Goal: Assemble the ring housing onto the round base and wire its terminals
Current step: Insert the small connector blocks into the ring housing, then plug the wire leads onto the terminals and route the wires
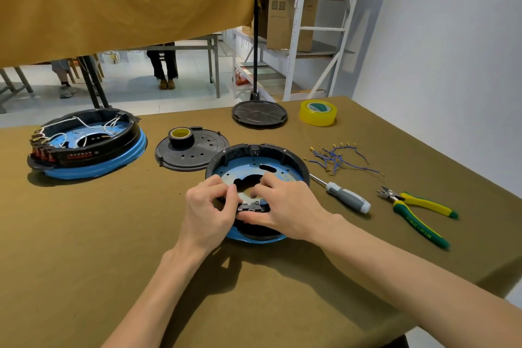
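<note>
Head view: one wide look down at an olive-cloth table (84,234).
Ring housing: the black ring housing (255,154) sat on the blue round base (254,238), mid-table, just in front of the person.
Left hand: the left hand (209,206) had fingers curled, pinching a small black terminal block (252,207) at the housing's near rim.
Right hand: the right hand (285,206) gripped the same block from the other side.
Wires: blue terminal wires (339,159) lay loose to the right, beside a screwdriver (347,196) and green-yellow cutters (415,210).
Far left: a second, already wired assembly (87,144).
Behind: black tape roll (180,137) on a perforated black disc (197,154); yellow tape roll (318,112).
</note>
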`<state>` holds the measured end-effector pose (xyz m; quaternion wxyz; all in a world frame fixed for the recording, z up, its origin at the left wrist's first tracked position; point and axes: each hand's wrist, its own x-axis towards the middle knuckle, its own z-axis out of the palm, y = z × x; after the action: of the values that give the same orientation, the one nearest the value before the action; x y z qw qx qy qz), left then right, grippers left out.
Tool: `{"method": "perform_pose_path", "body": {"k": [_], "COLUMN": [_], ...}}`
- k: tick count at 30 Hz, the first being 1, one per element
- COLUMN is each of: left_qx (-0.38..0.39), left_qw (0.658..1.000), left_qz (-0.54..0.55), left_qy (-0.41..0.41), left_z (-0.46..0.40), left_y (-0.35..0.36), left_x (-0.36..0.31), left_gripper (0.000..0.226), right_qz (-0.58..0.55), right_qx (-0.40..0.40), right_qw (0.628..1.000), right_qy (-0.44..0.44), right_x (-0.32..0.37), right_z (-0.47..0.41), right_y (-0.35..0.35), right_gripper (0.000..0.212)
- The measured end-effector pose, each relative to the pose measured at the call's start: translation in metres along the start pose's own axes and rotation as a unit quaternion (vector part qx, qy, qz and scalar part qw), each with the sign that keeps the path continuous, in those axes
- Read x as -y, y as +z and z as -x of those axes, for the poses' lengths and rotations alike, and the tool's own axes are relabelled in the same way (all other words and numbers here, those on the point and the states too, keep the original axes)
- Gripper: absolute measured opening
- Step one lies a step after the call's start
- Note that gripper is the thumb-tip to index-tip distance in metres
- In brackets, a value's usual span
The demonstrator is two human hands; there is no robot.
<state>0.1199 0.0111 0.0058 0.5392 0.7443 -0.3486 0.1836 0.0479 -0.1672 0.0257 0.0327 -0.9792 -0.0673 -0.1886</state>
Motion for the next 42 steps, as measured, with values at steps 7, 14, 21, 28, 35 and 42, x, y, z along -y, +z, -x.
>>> {"method": "perform_pose_path", "body": {"k": [7,14,21,28,35,42], "left_qx": [-0.013,0.006,0.056,0.066,0.073,0.074], "left_qw": [1.000,0.998,0.980,0.974,0.978,0.980], "left_qz": [-0.019,-0.060,0.009,0.049,0.034,0.014], "left_qy": [-0.004,0.007,-0.192,-0.213,-0.194,-0.185], "left_z": [0.002,0.021,0.014,0.012,0.012,0.012], "left_y": [0.003,0.009,0.003,0.003,0.001,0.001], "left_x": [0.000,0.002,0.010,0.013,0.016,0.017], "left_gripper": [0.034,0.027,0.068,0.071,0.056,0.051], "right_qz": [-0.009,-0.294,-0.010,0.003,0.019,-0.142], "right_qx": [-0.016,-0.104,0.023,0.113,0.092,0.064], "right_qw": [1.000,0.945,0.913,0.918,0.933,0.902], "right_qy": [0.003,0.094,0.408,0.379,0.348,0.402], "right_x": [0.002,-0.029,-0.132,-0.157,-0.163,-0.171], "right_z": [0.000,0.002,0.007,0.003,0.003,0.003], "right_y": [0.001,-0.019,-0.022,-0.008,-0.003,-0.004], "right_gripper": [0.067,0.035,0.043,0.024,0.015,0.037]}}
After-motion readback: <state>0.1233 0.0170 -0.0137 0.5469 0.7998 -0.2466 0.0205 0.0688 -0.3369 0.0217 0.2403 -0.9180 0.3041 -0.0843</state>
